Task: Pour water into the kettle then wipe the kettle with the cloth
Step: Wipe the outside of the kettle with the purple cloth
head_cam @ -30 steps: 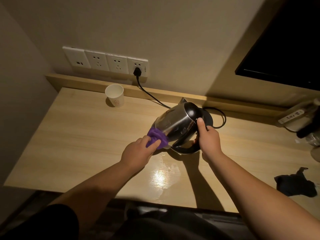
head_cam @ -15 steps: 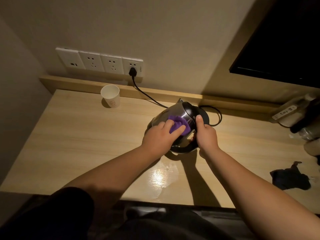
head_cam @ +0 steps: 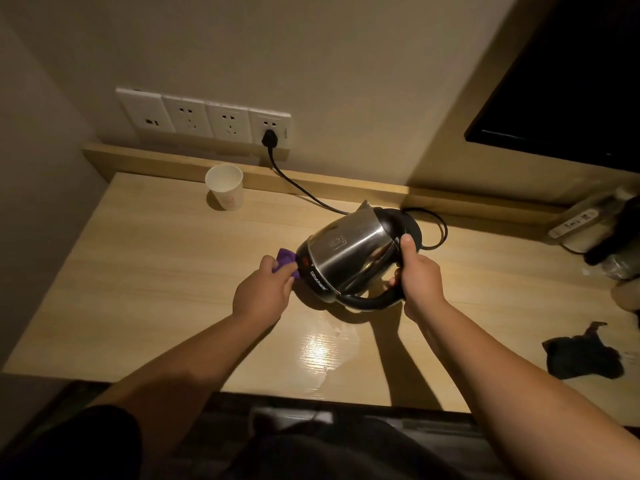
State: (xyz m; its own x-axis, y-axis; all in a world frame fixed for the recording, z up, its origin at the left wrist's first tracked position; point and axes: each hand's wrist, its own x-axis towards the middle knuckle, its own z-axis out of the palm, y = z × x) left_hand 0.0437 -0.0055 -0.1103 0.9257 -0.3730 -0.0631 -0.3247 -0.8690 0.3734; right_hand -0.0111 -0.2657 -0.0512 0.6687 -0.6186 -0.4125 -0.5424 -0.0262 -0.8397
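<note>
Hands grip tilted kettle (head_cam: 349, 258) and purple cloth (head_cam: 285, 259); paper cup (head_cam: 225, 187) well apart.

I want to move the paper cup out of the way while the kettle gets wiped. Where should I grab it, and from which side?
Take the paper cup around its side wall just below the rim, coming from the front. It stands upright and open-topped close to the back ledge, so the rear is boxed in. Its thin tapered wall would likely need a gentle grip.

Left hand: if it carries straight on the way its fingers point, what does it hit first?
Probably the kettle: the left hand pinches the purple cloth right at its black bottom end. Contact between them is unclear.
</note>
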